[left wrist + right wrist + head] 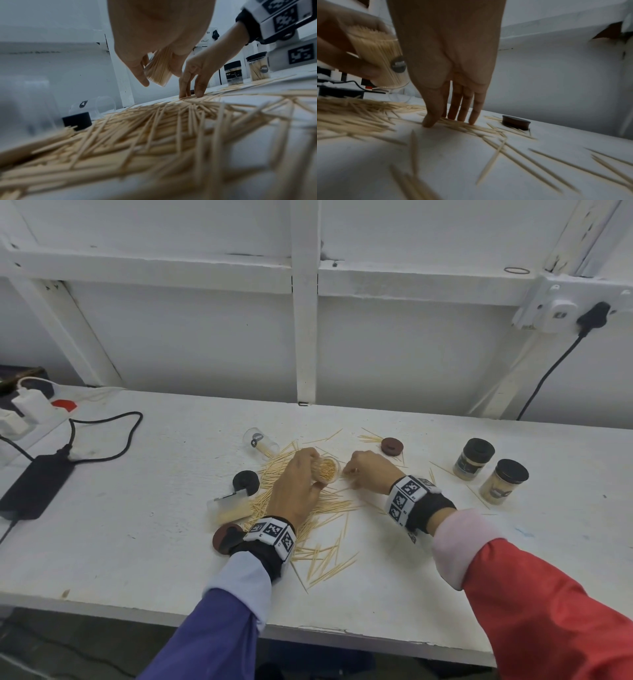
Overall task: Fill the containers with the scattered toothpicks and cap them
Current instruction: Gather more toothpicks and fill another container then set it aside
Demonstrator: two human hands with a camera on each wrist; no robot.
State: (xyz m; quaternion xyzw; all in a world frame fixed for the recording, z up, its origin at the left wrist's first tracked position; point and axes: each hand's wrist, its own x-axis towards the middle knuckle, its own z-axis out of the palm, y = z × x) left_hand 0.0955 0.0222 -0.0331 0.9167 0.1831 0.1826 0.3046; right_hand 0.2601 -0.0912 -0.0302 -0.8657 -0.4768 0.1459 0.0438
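Toothpicks lie scattered across the middle of the white counter, thickest under my left wrist, thinning toward the right. Far left I see a black power brick with its cable. Coming in: a dark red cap by my left wrist, a clear container on its side with some toothpicks in it, a black cap just behind that, and another clear container tipped over farther back, nearly empty. My left hand is curled around an open jar, held tilted above the pile and packed with toothpicks. Just right of it, my right hand is down on the counter, thumb and fingertips pressed onto a small cluster of toothpicks, closing on them; I can't tell whether any have left the surface. Behind that hand sits another dark red cap, flat on the counter. Further right, two filled jars with black caps stand upright side by side: the rear one, the nearer one.
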